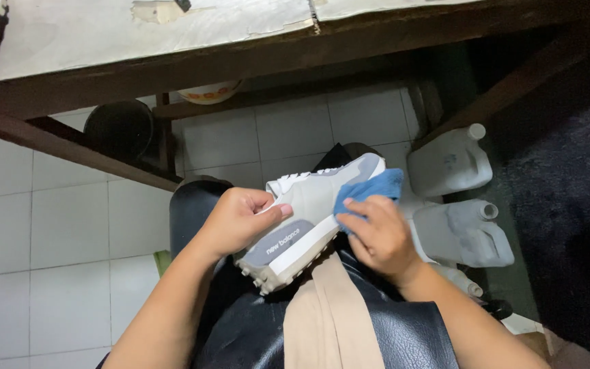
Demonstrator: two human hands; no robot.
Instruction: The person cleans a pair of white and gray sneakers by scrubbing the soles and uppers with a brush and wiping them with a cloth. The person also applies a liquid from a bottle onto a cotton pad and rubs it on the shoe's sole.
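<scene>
A black leather apron [390, 335] covers the lap, a tan strip [326, 314] hanging down it. Above it the left hand [237, 222] is clamped on the heel of a grey and white sneaker [308, 219], while the right hand [377, 236] presses a blue cloth [367, 191] to its side. The upper looks mostly clean, though the far side is hidden. Beyond lie white jugs [455, 198], tiled floor [49, 232] and a worn surface [138, 31].

white tiled floor [49, 225], two plastic jugs [451, 164]
</scene>
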